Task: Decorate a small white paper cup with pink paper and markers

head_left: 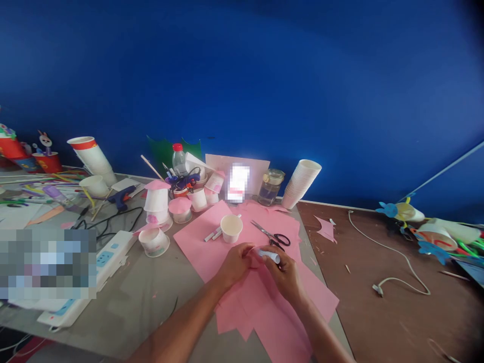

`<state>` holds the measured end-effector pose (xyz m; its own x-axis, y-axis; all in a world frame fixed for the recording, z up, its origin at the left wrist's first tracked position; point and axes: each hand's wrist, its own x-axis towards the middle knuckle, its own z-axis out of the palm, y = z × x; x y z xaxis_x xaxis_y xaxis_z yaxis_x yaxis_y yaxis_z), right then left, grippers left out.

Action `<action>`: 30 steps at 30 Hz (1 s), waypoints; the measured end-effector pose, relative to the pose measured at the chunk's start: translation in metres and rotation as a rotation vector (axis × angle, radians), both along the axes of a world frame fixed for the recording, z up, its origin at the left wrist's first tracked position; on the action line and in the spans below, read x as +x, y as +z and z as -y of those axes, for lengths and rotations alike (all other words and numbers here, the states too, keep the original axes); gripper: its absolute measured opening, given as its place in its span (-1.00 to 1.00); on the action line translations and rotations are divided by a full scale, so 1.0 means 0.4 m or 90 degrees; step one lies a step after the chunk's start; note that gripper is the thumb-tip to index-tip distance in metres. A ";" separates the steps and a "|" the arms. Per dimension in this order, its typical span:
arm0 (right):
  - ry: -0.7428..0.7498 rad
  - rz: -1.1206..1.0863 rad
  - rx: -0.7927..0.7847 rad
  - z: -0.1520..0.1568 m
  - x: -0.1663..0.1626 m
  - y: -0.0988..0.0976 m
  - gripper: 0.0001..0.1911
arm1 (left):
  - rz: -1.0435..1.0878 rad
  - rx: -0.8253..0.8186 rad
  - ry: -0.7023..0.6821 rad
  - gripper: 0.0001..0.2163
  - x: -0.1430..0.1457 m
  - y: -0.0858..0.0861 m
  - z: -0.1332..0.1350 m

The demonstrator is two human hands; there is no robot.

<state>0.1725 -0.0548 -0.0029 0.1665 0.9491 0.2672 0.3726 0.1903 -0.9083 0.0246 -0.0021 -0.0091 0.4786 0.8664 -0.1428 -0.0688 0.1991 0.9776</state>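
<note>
My left hand (237, 263) pinches a small piece of pink paper (254, 258) over the pink sheets. Close beside it, my right hand (284, 272) is closed around a short white tube (271, 256) that looks like rolled paper; its far end is at the pink piece. Large pink paper sheets (280, 322) lie spread beneath both hands. Just beyond the hands a white paper cup (231, 229) stands upright, with several thin white rolls (212, 234) lying to its left. Black-handled scissors (270, 234) rest partly open on the pink paper.
Pink-topped paper cups (156, 196), a lit phone (237, 184), a glass jar (270, 187) and a leaning cup stack (302, 182) line the back. On the left are a power strip (102, 272) and a blue glue gun (121, 198). A white cable (401, 249) crosses the brown tabletop.
</note>
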 end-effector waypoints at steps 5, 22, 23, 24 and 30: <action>-0.040 0.008 0.030 0.003 -0.004 0.011 -0.74 | -0.012 -0.004 0.002 -0.72 -0.001 0.005 0.002; -0.075 -0.436 0.055 -0.008 0.024 0.007 -0.64 | 0.127 -0.155 0.033 -0.75 -0.004 0.009 -0.001; -0.092 -0.422 0.057 -0.009 0.021 0.008 -0.60 | 0.132 -0.159 0.034 -0.75 -0.004 0.007 -0.002; -0.106 -0.403 0.054 -0.010 0.018 0.008 -0.57 | 0.134 -0.163 0.032 -0.76 -0.003 0.005 -0.003; -0.095 -0.334 0.054 -0.013 0.005 -0.018 -0.62 | 0.146 -0.193 0.019 -0.88 -0.003 0.009 -0.001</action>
